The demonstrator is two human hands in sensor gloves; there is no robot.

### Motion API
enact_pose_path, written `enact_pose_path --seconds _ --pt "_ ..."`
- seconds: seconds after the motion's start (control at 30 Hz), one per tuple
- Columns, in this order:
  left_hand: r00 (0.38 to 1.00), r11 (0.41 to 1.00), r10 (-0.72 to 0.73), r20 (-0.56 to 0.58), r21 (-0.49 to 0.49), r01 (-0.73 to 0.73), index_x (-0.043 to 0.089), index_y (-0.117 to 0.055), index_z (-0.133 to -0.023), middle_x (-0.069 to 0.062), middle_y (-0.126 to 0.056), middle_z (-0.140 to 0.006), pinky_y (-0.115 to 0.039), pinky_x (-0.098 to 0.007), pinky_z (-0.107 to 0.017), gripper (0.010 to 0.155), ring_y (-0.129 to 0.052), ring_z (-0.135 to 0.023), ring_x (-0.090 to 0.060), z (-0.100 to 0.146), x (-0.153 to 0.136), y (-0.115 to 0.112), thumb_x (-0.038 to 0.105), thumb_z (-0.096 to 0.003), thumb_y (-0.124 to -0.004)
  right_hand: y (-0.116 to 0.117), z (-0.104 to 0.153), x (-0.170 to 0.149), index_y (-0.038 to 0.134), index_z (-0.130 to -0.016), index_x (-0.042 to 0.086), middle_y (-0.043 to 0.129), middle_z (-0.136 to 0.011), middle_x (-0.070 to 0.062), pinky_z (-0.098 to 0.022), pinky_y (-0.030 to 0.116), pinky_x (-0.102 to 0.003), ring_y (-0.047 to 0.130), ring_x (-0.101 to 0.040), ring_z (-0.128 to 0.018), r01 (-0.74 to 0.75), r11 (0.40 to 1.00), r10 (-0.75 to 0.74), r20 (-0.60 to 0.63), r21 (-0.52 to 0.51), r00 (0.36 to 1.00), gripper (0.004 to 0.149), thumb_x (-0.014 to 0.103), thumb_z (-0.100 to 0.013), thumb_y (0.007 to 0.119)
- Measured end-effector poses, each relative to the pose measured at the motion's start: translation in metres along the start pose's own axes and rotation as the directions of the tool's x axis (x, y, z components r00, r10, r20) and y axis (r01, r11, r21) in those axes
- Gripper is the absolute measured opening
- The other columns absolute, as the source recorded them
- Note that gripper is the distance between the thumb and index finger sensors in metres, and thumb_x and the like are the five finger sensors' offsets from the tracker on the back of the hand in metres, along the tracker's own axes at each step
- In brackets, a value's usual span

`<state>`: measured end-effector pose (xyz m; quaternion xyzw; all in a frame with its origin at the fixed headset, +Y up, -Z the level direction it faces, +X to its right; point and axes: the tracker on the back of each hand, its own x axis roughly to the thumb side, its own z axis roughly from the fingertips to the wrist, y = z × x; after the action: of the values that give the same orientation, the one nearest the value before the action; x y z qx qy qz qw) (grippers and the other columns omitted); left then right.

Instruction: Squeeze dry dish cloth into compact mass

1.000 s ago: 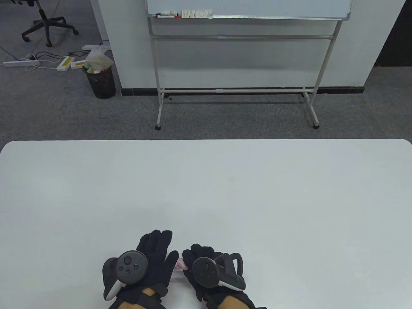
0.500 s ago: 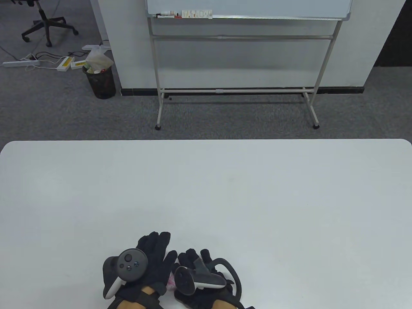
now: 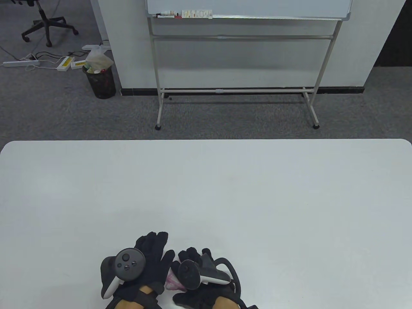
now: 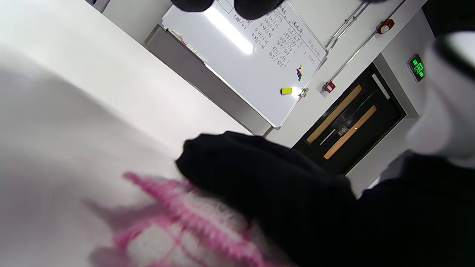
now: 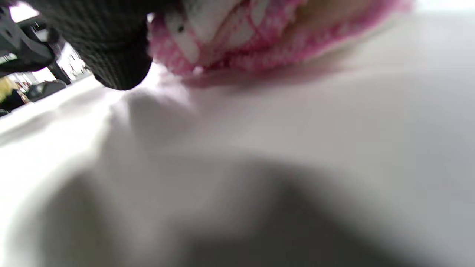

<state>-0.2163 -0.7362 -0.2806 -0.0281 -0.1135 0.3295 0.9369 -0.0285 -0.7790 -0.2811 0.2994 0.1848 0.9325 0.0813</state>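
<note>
The dish cloth (image 3: 172, 279), pink and white checked, is bunched on the white table (image 3: 225, 193) near the front edge, mostly hidden between my two hands. My right hand (image 3: 190, 260) curls over it and grips it; its black fingers (image 4: 267, 178) cover the cloth (image 4: 178, 230) in the left wrist view. My left hand (image 3: 154, 248) lies with fingers stretched forward, its inner edge against the cloth's left side. In the right wrist view the cloth (image 5: 237, 33) is a crumpled lump just above the table beside a gloved finger (image 5: 111, 48).
The table stretches wide ahead and to both sides of the hands. Beyond its far edge stand a whiteboard on a frame (image 3: 244, 9), a waste bin (image 3: 99, 80) and an office chair (image 3: 45, 22) on the carpet.
My right hand has rolled leftward and drawn back toward the front edge, closing over the cloth so less of it shows. My left hand has barely shifted.
</note>
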Motion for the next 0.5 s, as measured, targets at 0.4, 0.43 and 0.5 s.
enact_pose_path --seconds 0.4,0.43,0.5 --pt "1.0 1.0 -0.003 -0.007 0.011 0.003 0.021 -0.038 -0.11 -0.021 -0.03 -0.114 -0.029 -0.066 -0.07 0.074 -0.025 -0.101 -0.052 -0.001 -0.003 0.0 0.067 -0.0519 -0.048 -0.052 0.039 -0.011 0.034 -0.107 0.027 0.022 -0.113 -0.006 -0.074 0.023 -0.065 0.023 -0.036 -0.109 0.179 0.893 -0.161 0.079 -0.413 0.984 0.087 0.066 -0.042 0.078" --pt "1.0 1.0 -0.001 -0.008 0.014 0.001 0.021 -0.039 -0.11 -0.021 -0.03 -0.114 -0.029 -0.067 -0.07 0.074 -0.025 -0.101 -0.052 -0.001 -0.003 0.0 0.067 -0.0519 -0.048 -0.057 0.045 -0.015 0.034 -0.107 0.027 0.022 -0.113 -0.006 -0.074 0.025 -0.065 0.024 -0.036 -0.109 0.217 0.869 -0.201 0.085 -0.445 0.976 0.086 0.065 -0.043 0.078" --pt "1.0 1.0 0.001 -0.008 0.019 0.0 0.021 -0.039 -0.11 -0.021 -0.031 -0.114 -0.029 -0.067 -0.07 0.074 -0.026 -0.101 -0.052 0.0 -0.004 0.001 0.067 -0.0521 -0.048 -0.064 0.055 -0.022 0.037 -0.107 0.025 0.025 -0.113 -0.008 -0.074 0.032 -0.065 0.027 -0.037 -0.108 0.283 0.813 -0.268 0.104 -0.509 0.958 0.085 0.063 -0.043 0.079"
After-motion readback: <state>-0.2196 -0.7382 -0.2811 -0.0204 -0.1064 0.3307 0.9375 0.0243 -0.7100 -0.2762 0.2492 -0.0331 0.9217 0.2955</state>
